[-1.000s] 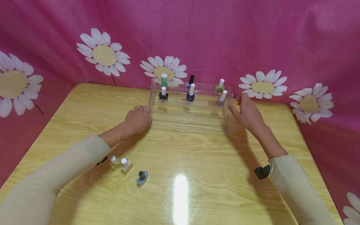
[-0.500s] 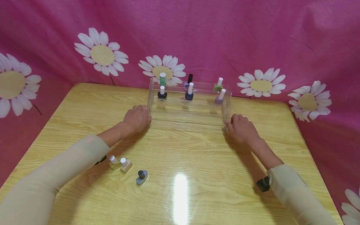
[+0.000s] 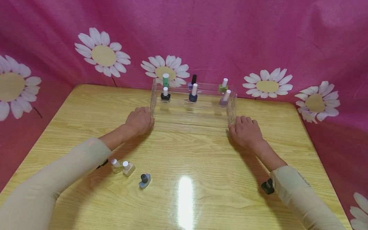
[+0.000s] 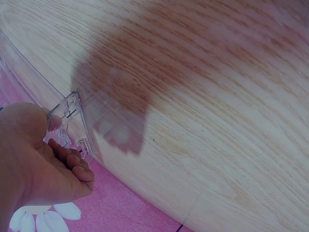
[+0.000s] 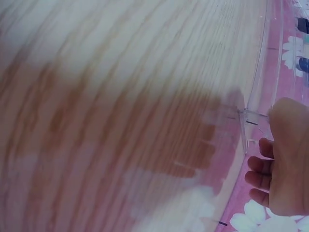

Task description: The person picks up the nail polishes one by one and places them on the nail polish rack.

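Observation:
A clear stepped rack (image 3: 189, 125) stands toward the back of the table in the head view. My left hand (image 3: 140, 120) grips its front left corner, and my right hand (image 3: 246, 132) grips the front right corner. On its upper tiers are nail polish bottles: mint green (image 3: 165, 80), black (image 3: 165, 96), one with a black cap (image 3: 193, 80), navy (image 3: 193, 96), lime green (image 3: 223, 87) and lilac (image 3: 224, 101). In the left wrist view, curled fingers (image 4: 77, 169) lie against the rack's side panel (image 4: 82, 121). The right wrist view shows bent fingers (image 5: 259, 166) beside the rack's corner (image 5: 245, 116).
Three loose polish bottles stand at the front left of the wooden table (image 3: 217, 193): yellowish (image 3: 116, 166), beige (image 3: 129, 169) and grey-blue (image 3: 144, 182). A pink cloth (image 3: 219, 37) with daisies hangs behind and at both sides.
My right hand has come down and forward from the rack's upper right side to its front right corner. The left hand has stayed at its corner. The bottles keep their places on the rack.

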`<state>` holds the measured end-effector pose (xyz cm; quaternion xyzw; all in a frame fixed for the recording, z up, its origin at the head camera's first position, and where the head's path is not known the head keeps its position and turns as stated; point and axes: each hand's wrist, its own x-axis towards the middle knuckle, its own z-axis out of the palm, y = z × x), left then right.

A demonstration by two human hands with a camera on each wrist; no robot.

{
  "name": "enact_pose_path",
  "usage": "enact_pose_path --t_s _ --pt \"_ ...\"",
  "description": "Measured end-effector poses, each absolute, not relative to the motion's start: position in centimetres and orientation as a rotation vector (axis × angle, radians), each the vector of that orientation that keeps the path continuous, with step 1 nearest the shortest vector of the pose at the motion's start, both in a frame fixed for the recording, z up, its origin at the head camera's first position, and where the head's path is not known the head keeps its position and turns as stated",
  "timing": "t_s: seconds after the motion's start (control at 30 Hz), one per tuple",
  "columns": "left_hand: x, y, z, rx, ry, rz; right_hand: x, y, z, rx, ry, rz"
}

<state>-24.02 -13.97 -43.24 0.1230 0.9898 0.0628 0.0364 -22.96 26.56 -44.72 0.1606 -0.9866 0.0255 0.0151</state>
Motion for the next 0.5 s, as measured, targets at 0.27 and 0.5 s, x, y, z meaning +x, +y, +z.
enact_pose_path --t_s 0.27,0.5 --pt "-24.2 -14.14 -43.26 0.395 3.042 0.176 -22.55 26.55 -44.78 0.515 -3.052 0.009" --pt "-24.2 -14.63 -42.57 0.371 3.0 0.115 -22.53 26.54 -45.17 0.536 -2.994 -0.013"
